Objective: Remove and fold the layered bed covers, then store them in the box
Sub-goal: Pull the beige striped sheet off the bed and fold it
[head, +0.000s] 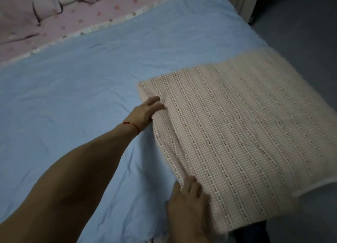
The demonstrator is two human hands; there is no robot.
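The folded checked cover (237, 133) lies flat on the blue sheet (82, 97), at the corner of the bed nearest to me. It is pink and white with thin dark lines running along it. The far side of the cover looks blurry, and part of it sticks out past the edge of the bed, over the grey floor (300, 24).

My left hand (145, 111) is at the left edge of the cover, near its far corner. My fingers are almost straight and they touch the top of the cloth. This grip is loose and holds nothing. There is a red string (131, 126) round my left wrist.

My right hand (189, 202) is at the cover's near left corner. My fingers lie on top of the cloth, right where the folded layers meet. I cannot tell if this grip is pinching the edge or just pressing on it.

The blue sheet spreads out from the cover over most of the bed and has soft wrinkles. Beyond the blue sheet, far from the cover, is a pink sheet with dots (73, 22). Some pink pillows (23, 11) lie on it at the far end.
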